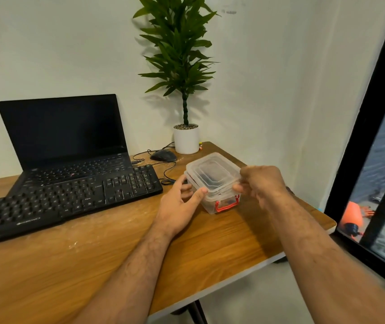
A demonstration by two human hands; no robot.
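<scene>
Logo on black keyboard point(70, 197) left of hands unreadable, left hand point(182, 202) gripping near corner of clear plastic orange-latched box point(208, 205), right hand point(261, 183) pinching its lid point(212, 174) edge, fingers curled.

laptop point(62, 134) open, screen dark | keyboard point(70, 202) in front | mouse point(163, 155) beside potted plant point(186, 140) | wooden table point(210, 242)

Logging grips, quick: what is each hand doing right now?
Left hand: closed, holding the clear container by its corner.
Right hand: closed, pinching the edge of the lid.
</scene>
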